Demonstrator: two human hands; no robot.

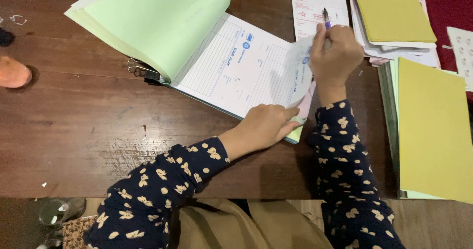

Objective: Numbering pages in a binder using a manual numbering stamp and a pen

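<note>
right now the left hand (pixel 268 126) presses flat, fingers spread, on the lower corner of an open form pad (pixel 231 66) lying on the dark wooden table (pixel 88 131). the right hand (pixel 335 57) pinches the curling edge of the top white sheet (pixel 300 71) while gripping a purple pen (pixel 325 18). green pages (pixel 157 27) are folded back, held by a binder clip (pixel 143 70). yellow-covered stacks (pixel 433 126) lie to the right.

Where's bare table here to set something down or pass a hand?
Widest bare wooden table: lower left, between the orange object, binder clip, open form book and left hand. Narrow strip between the right hand and the yellow-covered stack. Top right is crowded with the paper pile.
</note>
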